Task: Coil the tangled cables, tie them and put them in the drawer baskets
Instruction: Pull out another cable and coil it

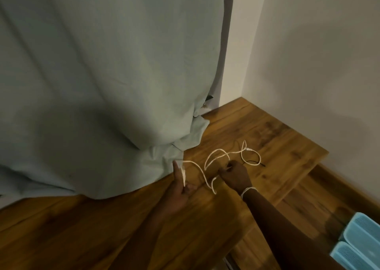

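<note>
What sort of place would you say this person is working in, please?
Probably a room at home: a wooden tabletop in a plain wall corner, a pale curtain draped onto it, and blue baskets nearby.

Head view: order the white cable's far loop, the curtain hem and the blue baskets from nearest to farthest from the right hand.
From the right hand:
1. White cable's far loop, just beyond it on the wooden top.
2. Curtain hem, to its left.
3. Blue baskets, lower right corner.
</note>
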A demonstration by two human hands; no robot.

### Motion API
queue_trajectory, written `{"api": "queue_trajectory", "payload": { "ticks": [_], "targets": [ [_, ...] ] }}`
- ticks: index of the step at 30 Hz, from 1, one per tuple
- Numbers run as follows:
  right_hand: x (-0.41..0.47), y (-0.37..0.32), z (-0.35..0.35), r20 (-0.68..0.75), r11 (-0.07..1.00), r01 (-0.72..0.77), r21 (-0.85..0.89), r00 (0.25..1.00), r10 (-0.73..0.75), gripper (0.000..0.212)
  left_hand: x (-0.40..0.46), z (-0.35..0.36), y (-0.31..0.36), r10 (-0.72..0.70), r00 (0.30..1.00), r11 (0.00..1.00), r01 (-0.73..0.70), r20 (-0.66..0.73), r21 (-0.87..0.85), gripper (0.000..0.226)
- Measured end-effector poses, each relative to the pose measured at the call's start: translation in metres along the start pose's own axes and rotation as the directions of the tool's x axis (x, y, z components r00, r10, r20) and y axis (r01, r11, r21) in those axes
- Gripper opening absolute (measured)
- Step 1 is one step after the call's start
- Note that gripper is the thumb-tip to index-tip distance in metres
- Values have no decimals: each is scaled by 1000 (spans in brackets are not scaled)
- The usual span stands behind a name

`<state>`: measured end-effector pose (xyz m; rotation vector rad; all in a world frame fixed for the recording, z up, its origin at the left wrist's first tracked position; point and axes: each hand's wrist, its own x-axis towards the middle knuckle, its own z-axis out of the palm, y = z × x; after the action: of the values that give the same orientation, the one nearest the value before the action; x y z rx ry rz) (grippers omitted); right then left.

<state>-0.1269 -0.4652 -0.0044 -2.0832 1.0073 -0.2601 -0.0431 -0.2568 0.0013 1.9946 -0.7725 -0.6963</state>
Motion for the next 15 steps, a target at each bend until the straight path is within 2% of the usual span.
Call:
{"api": "queue_trajectory", "payload": {
  "ticks": [1,3,5,6,8,10,11,13,15],
  "targets": [
    [-1,-4,-1,-83,1000,13,21,996,-12,47,5,-7,3,14,1000,1000,-14,11,7,88],
    [-2,-15,-5,-283,980,187,60,945,-163,57,9,-21,5,29,999,997,-27,-21,75,68],
    [-3,-38,-12,-386,900,434,46,838,-385,43,14,-28,16,36,997,995,-29,-71,100,47],
    [-4,-50,-15,-366,845,533,48,796,-482,35,14,-31,27,51,995,997,-45,-90,68,44],
    [-7,-70,-20,-198,766,621,167,782,-591,37,10,-38,48,144,985,990,-143,-98,17,37],
    [-8,-85,-23,77,766,540,349,798,-597,54,4,-48,70,235,969,972,-236,-80,-7,34],
    [-7,-90,-26,205,771,485,413,775,-598,61,2,-54,79,273,959,961,-275,-74,-12,34],
    [-4,-94,-30,371,768,505,395,677,-636,69,-1,-65,95,316,943,938,-327,-102,-113,39],
    [-5,-99,-29,426,736,595,323,603,-674,58,-1,-77,105,326,930,894,-361,-168,-266,43]
  ]
}}
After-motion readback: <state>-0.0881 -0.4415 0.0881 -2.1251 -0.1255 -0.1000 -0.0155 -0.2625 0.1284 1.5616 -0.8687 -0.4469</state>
